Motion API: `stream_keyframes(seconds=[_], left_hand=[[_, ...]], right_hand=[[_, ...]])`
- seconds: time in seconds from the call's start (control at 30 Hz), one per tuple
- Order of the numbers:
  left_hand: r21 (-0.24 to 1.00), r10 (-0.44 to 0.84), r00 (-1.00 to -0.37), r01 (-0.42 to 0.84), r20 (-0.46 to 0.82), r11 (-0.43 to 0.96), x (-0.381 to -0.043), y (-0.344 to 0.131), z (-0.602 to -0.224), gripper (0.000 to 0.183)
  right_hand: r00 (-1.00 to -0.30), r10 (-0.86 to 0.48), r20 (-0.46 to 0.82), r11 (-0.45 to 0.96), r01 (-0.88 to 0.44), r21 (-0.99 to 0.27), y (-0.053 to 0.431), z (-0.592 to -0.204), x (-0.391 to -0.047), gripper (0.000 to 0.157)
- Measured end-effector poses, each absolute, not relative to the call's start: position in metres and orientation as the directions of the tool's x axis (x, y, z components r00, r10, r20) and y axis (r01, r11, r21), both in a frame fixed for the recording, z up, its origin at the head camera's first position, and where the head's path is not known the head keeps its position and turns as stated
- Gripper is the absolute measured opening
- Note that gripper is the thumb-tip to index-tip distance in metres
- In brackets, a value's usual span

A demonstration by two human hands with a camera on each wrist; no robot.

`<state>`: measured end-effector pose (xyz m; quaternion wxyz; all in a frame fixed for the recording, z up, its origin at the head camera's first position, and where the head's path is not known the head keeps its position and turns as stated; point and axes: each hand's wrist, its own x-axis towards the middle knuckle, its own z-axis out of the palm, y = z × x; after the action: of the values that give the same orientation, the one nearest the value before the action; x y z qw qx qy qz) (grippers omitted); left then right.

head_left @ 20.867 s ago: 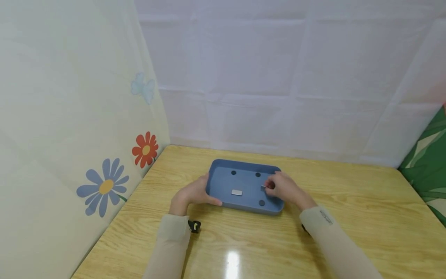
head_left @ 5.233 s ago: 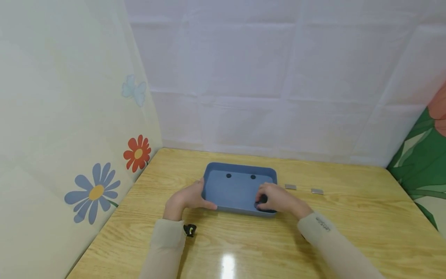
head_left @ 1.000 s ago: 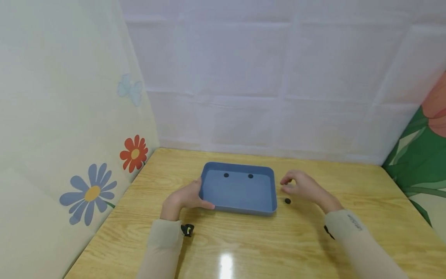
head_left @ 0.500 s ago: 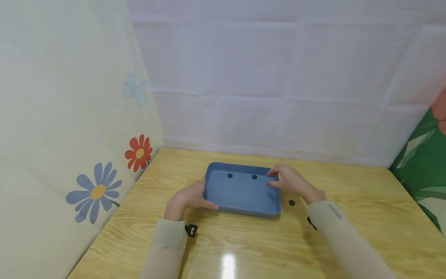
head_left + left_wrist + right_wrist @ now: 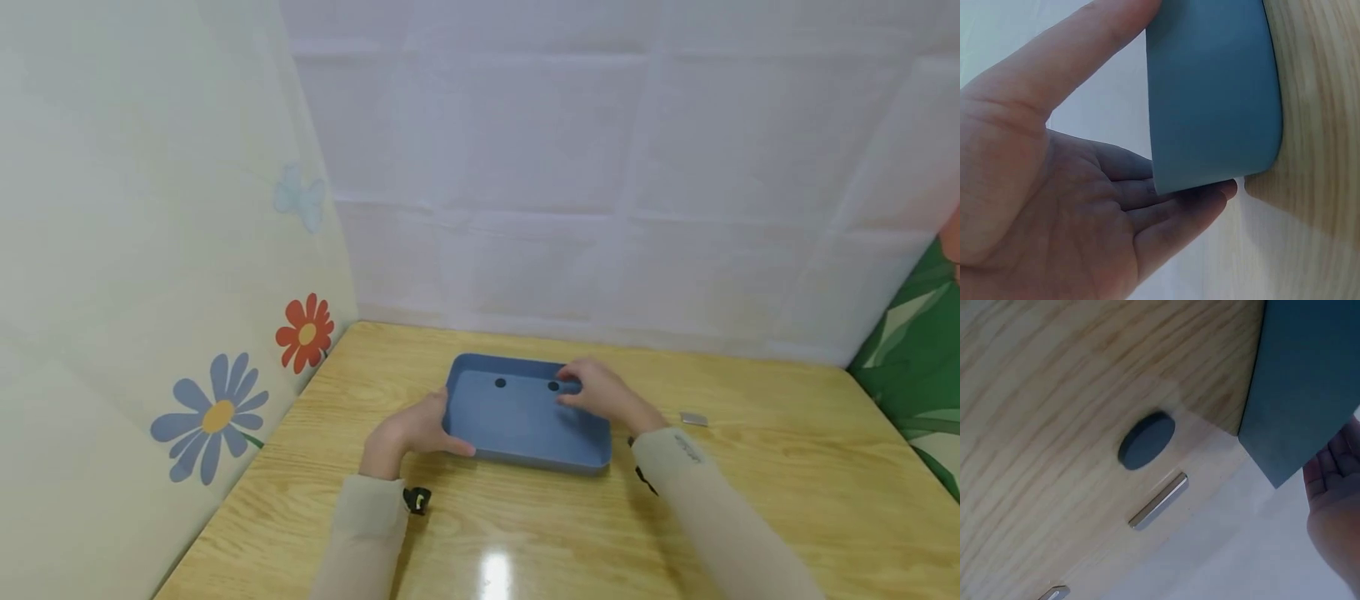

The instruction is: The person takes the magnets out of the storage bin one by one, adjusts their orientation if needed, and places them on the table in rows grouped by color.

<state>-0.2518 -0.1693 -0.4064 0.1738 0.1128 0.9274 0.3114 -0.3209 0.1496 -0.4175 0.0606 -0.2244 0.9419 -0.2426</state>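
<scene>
Our left hand (image 5: 420, 427) clasps the blue rectangular tray (image 5: 517, 419), right hand (image 5: 597, 390) ajar. We judge the black disc (image 5: 553, 386) light, stiff; pinch its rim.

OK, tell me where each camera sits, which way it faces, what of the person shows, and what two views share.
Head: worn on the head, looking forward and down at the blue tray on the wooden table; left hand, right hand and both forearms show.
Left wrist: on that wrist, facing the tray's outer side; left palm, thumb and fingers show.
Right wrist: on that wrist, facing the table beside the tray, dark disc and metal bars; part of the right hand shows.
Shared: head and left wrist both show the left hand gripping the tray.
</scene>
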Motion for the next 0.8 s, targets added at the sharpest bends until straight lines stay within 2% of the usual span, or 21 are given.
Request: stream_keyframes(seconds=[0.53, 0.8], left_hand=[[0.629, 0.334, -0.912, 0.118, -0.237, 0.769, -0.254, -0.169, -0.405, 0.124], [0.615, 0.318, -0.913, 0.099, -0.257, 0.782, -0.252, -0.168, -0.405, 0.125]], right_hand=[[-0.899, -0.437, -0.033, 0.844, -0.397, -0.361, 0.133, -0.425, -0.325, 0.048], [-0.897, -0.439, -0.043, 0.846, -0.397, -0.357, 0.131, -0.43, -0.324, 0.041]])
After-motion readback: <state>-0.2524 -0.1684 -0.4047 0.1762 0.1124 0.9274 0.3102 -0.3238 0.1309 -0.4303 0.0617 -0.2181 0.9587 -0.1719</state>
